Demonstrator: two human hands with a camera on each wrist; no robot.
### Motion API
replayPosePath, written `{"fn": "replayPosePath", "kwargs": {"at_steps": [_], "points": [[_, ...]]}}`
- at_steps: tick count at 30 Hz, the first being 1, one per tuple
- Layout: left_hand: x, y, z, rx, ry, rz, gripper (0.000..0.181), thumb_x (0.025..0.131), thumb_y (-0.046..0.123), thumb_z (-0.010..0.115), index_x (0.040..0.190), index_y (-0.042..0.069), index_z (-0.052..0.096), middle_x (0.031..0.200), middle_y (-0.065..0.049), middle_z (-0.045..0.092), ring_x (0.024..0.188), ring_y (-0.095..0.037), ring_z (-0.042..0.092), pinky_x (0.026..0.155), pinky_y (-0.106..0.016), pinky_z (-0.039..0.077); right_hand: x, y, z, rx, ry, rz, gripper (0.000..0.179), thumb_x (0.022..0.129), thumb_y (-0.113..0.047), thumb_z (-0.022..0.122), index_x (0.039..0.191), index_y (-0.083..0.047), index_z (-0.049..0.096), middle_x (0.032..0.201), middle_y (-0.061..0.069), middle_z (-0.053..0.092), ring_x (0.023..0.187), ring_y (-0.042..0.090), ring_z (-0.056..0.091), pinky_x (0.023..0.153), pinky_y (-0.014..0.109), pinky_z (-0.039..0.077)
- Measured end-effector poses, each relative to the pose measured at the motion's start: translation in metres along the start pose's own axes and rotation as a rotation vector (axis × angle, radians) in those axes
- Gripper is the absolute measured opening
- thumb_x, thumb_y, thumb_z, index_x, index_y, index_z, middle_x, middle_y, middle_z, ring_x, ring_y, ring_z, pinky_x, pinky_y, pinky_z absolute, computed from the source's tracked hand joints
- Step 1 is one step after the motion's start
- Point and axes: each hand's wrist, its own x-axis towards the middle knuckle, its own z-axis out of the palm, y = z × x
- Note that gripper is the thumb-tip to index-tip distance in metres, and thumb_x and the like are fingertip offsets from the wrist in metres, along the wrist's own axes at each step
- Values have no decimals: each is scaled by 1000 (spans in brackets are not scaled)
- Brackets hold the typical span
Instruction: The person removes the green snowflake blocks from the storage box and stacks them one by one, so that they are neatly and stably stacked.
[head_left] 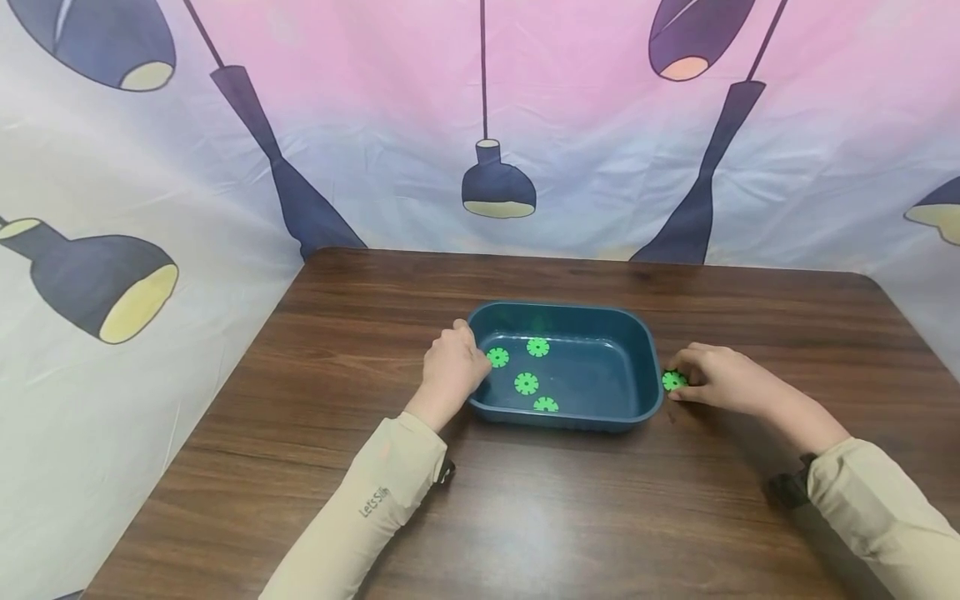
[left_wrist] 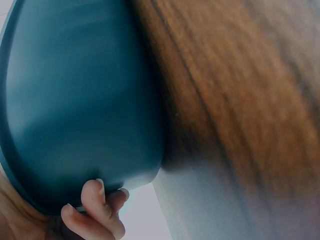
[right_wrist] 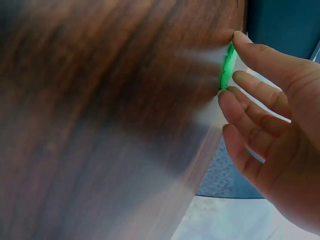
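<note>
A dark teal rectangular plastic basin [head_left: 585,367] sits on the table, with several bright green notched discs [head_left: 527,383] spread over the left part of its floor. My left hand [head_left: 452,371] grips its left rim; in the left wrist view, fingers [left_wrist: 95,202] curl against the outer wall [left_wrist: 85,100]. To the right of the basin, my right hand [head_left: 723,379] pinches another green notched disc [head_left: 674,381] between thumb and fingers. In the right wrist view that disc [right_wrist: 228,66] appears edge-on between the fingertips, low over the wood.
The brown wood-grain table [head_left: 495,508] extends around the basin on all sides. Behind its far edge hangs a pastel cloth [head_left: 405,125] printed with dark lamps. Both forearms, in beige sleeves [head_left: 375,492], reach in from the near side.
</note>
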Motion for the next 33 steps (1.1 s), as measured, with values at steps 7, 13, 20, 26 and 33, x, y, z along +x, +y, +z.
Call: {"fn": "replayPosePath", "kwargs": {"at_steps": [7, 13, 20, 26, 33], "points": [[-1, 0, 0, 22, 23, -5, 20, 70, 13, 55, 85, 4, 43, 61, -9, 52, 50, -18, 53, 44, -30, 40, -2, -8, -9, -46, -78, 61, 50, 77, -43, 59, 116, -12, 51, 104, 6, 53, 82, 17, 53, 65, 37, 42], [-1, 0, 1, 16, 29, -2, 21, 71, 12, 55, 86, 3, 44, 60, -9, 52, 50, -18, 53, 44, -30, 41, -1, -22, -21, -85, 83, 150, 60, 81, -47, 51, 126, -10, 39, 117, 17, 45, 97, 35, 52, 66, 49, 41], [0, 0, 0, 22, 25, -4, 18, 71, 12, 54, 83, 4, 43, 58, -8, 51, 47, -17, 51, 41, -27, 38, 15, -55, -21, 72, 377, 4, 47, 79, -36, 59, 120, -16, 48, 103, 3, 54, 90, 17, 53, 68, 39, 42], [1, 1, -2, 26, 26, -16, 16, 72, 12, 52, 82, 4, 43, 55, -8, 50, 45, -18, 51, 41, -28, 37, 41, -86, -10, 67, 269, -153, 57, 72, -36, 67, 122, -22, 46, 108, -3, 52, 93, 13, 52, 64, 31, 44], [0, 3, -1, 55, 2, -26, 19, 72, 14, 54, 85, 5, 43, 59, -8, 51, 50, -18, 53, 44, -29, 39, 66, -113, 5, 79, 145, -213, 55, 70, -37, 69, 119, -19, 50, 110, 0, 53, 90, 15, 56, 65, 31, 46]]}}
